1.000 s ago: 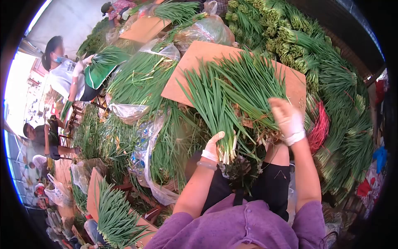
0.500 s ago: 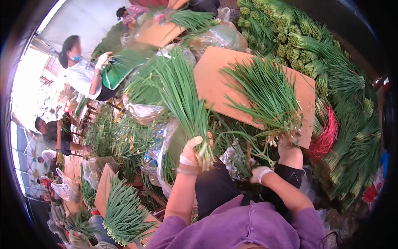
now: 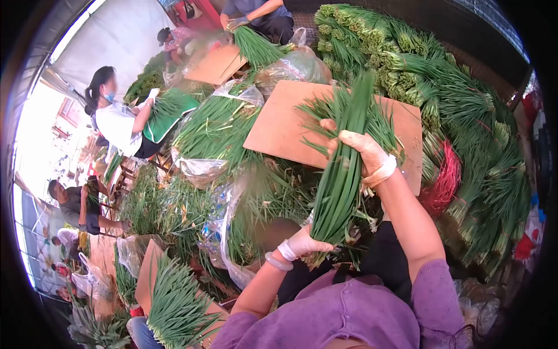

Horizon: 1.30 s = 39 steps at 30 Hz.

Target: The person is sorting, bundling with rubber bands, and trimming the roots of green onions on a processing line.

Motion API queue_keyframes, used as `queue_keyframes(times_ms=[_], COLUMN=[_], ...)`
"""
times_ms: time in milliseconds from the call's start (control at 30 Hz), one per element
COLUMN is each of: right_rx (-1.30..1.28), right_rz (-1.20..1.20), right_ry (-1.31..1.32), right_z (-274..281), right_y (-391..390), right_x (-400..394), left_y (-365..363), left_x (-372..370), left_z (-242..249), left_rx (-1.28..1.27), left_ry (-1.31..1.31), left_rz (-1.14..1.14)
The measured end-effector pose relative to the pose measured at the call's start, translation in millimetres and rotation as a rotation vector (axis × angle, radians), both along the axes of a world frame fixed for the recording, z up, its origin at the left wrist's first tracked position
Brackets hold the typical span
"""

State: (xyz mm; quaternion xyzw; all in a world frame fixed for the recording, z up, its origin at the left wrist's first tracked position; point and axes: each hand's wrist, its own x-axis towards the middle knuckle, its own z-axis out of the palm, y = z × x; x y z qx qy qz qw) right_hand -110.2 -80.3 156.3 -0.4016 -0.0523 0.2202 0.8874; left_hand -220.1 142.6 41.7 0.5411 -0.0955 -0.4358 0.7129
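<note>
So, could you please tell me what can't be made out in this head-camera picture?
- Root end of the chive bunch: covered by the left hand.
- Right hand fingertips: behind the bunch.
- Middle of the board: hidden by chives.
- Lap: blocked by arms.
- Distant people: too small and blurred.

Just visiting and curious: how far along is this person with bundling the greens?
Done: tied bundles stacked at right. In hand: one bunch of greens, left hand at its base, right hand midway. Left: loose greens by the board, and red ties unused.
</note>
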Motion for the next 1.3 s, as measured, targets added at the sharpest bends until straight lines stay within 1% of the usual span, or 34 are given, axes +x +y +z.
queue_keyframes(times_ms=[33, 100, 133, 167, 200, 233, 267, 300, 367, 400, 433, 467, 500, 533, 567, 600, 633, 667, 700, 733, 767, 800, 833, 867, 900, 933, 967, 1033, 1067, 1100, 1167, 1200, 1233, 1300], right_rx=[0.0, -0.19, -0.178, -0.183, -0.248, -0.299, -0.314, -0.32, -0.317, -0.41, -0.406, -0.456, -0.345, -0.421, -0.307, -0.175, -0.151, -0.19, -0.23, -0.284, -0.335, -0.431, -0.475, -0.531, -0.44, -0.475, -0.511, -0.48, -0.404, -0.42, -0.22, -0.34, -0.48, -0.75], right_rz=[0.0, -0.172, -0.184, -0.171, -0.195, -0.246, -0.278, -0.256, -0.321, -0.344, -0.445, -0.471, -0.577, -0.637, -0.636, -0.612, -0.629, -0.605, -0.582, -0.564, -0.545, -0.456, -0.455, -0.345, -0.224, -0.215, -0.21, -0.177, -0.135, -0.088, -0.133, -0.1, -0.121, -0.111], right_ry=[0.0, -0.119, -0.089, -0.088, -0.165, -0.25, -0.271, -0.271, -0.277, -0.248, -0.262, -0.318, -0.286, -0.321, -0.362, -0.375, -0.441, -0.422, -0.402, -0.375, -0.345, -0.411, -0.298, -0.361, -0.335, -0.389, -0.443, -0.558, -0.49, -0.43, -0.436, -0.545, -0.502, -0.609], right_z=[7, 26, 34, 39, 43, 44, 39, 37, 36, 49, 52, 60, 83, 83, 94, 103, 108, 112, 113, 110, 104, 91, 84, 82, 81, 83, 85, 74, 68, 62, 43, 16, -17, -69], right_y=[3, 11, 14, 18, 26, 29, 35, 44, 49, 40, 46, 33, 13, 11, -2, -16, -24, -30, -34, -29, -21, -16, -1, 13, 28, 45, 54, 50, 49, 49, 58, 55, 56, 56], right_x=[-5, -19, -23, -29, -39, -42, -41, -46, -49, -53, -55, -51, -50, -48, -45, -41, -40, -40, -42, -43, -44, -41, -46, -51, -55, -60, -65, -52, -50, -51, -64, -61, -65, -76], left_y=[0, -3, -4, -5, 4, 0, -14, -23, -22, -20, -28, -16, -4, -1, 0, 10, 23, 27, 34, 36, 31, 23, 9, -8, -26, -45, -51, -53, -49, -43, -34, -26, -16, -1], left_x=[4, 0, 5, 5, 18, 21, 23, 25, 49, 50, 48, 54, 59, 58, 52, 50, 48, 49, 48, 48, 54, 55, 45, 45, 44, 53, 56, 53, 60, 61, 60, 63, 67, 72], left_z=[-1, 14, 13, 29, 34, 39, 59, 78, 59, 46, 56, 29, -7, -19, -32, -58, -77, -54, -31, -7, 28, 57, 103, 122, 134, 126, 130, 146, 142, 139, 143, 145, 148, 156], left_rx=[0.015, 0.041, -0.042, -0.104, 0.137, 0.04, 0.131, 0.226, 0.252, 0.275, 0.278, 0.649, 0.993, 1.061, 1.123, 1.175, 1.219, 1.313, 1.149, 0.904, 0.696, 0.582, 0.415, 0.233, 0.034, -0.116, 0.004, -0.205, -0.276, -0.192, -0.218, -0.25, -0.28, -0.406], left_ry=[0.001, -0.184, -0.386, -0.38, -0.902, -0.906, -1.016, -1.123, -1.123, -1.118, -1.199, -1.215, -1.181, -1.194, -1.196, -1.05, -0.902, -0.878, -0.964, -1.234, -1.193, -1.269, -1.121, -1.161, -1.055, -1.001, -0.885, -0.504, -0.485, -0.447, -0.458, -0.454, -0.448, -0.461], left_rz=[-0.047, 0.217, 0.205, 0.364, 0.517, 0.542, 0.617, 0.701, 0.686, 0.676, 0.821, 0.504, 0.172, 0.048, -0.075, -0.169, -0.263, -0.263, 0.081, 0.451, 0.613, 0.714, 0.65, 0.596, 0.529, 0.518, 0.425, 0.457, 0.463, 0.484, 0.645, 0.685, 0.723, 0.872])
